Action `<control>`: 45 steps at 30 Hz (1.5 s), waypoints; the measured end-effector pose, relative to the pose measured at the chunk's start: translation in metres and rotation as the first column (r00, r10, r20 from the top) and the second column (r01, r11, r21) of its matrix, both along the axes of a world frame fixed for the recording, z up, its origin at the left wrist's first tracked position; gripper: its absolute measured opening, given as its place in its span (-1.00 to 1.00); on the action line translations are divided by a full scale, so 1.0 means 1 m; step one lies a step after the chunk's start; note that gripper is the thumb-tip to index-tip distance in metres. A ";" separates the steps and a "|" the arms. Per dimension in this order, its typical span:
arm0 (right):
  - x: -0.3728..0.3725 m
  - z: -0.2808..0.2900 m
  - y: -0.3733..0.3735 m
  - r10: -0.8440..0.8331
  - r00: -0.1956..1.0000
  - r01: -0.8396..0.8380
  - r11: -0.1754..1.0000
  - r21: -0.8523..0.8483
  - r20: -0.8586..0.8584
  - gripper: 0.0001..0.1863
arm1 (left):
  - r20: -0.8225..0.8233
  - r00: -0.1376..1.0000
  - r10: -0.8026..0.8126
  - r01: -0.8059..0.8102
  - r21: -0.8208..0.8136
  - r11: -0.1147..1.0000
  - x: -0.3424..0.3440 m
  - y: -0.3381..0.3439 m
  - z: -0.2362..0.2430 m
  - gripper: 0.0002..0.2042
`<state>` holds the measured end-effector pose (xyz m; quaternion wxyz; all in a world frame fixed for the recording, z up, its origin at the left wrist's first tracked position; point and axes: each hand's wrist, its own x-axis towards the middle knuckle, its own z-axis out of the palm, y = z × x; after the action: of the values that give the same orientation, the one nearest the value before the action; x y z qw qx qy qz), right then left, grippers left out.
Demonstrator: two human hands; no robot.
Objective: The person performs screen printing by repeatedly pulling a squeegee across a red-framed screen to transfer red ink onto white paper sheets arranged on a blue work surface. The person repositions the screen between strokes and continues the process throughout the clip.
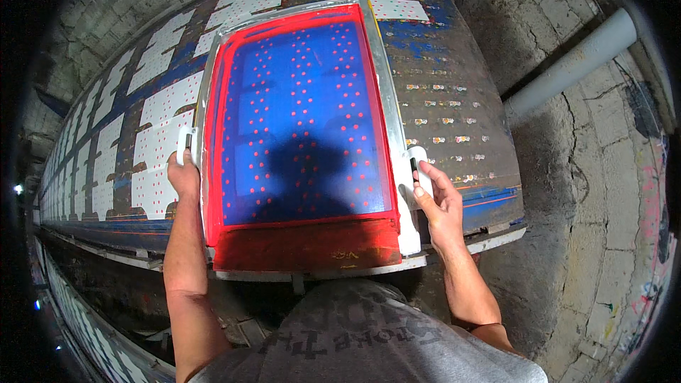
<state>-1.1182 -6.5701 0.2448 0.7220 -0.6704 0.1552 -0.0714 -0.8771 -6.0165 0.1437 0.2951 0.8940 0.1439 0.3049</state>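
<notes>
A screen-printing frame point(385, 110) with a metal rim lies over the long printing table in front of me. Its blue mesh point(284, 110) carries rows of small red dots, and red ink borders the mesh and covers its near end. My left hand point(185, 174) is closed round the white handle point(186, 136) on the frame's left side, its fingertips partly hidden. On the right side, my right hand point(440, 202) grips the other white handle point(418, 158) between thumb and fingers. A shadow falls across the mesh.
White cut pieces point(167, 115) with red dots lie in rows along the dark table point(464, 50), left and beyond the frame. Small coloured prints point(440, 122) mark the table at right. A grey pipe point(574, 64) runs by the block wall point(596, 135). Another table point(92, 333) stands lower left.
</notes>
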 end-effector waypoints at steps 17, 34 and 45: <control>-0.006 0.042 0.073 0.206 0.892 -0.092 0.954 -0.284 0.402 -0.47 | -0.139 0.990 0.011 -0.048 -0.263 0.964 -0.042 0.144 0.114 -0.68; 0.013 0.042 0.214 0.582 0.696 -0.586 0.799 -0.135 0.419 -0.46 | -0.067 0.930 0.360 -0.333 -0.568 0.753 -0.349 0.312 0.117 -0.72; 0.078 0.029 0.234 0.767 0.481 -0.838 0.544 -0.033 0.425 -0.37 | 0.039 0.731 0.682 -0.619 -0.383 0.685 -0.511 0.168 0.106 -0.79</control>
<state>-1.0398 -6.3362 0.2735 0.7424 -0.5677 -0.3188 0.1580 -1.3884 -5.8488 0.2495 0.3301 0.6868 0.4766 0.4384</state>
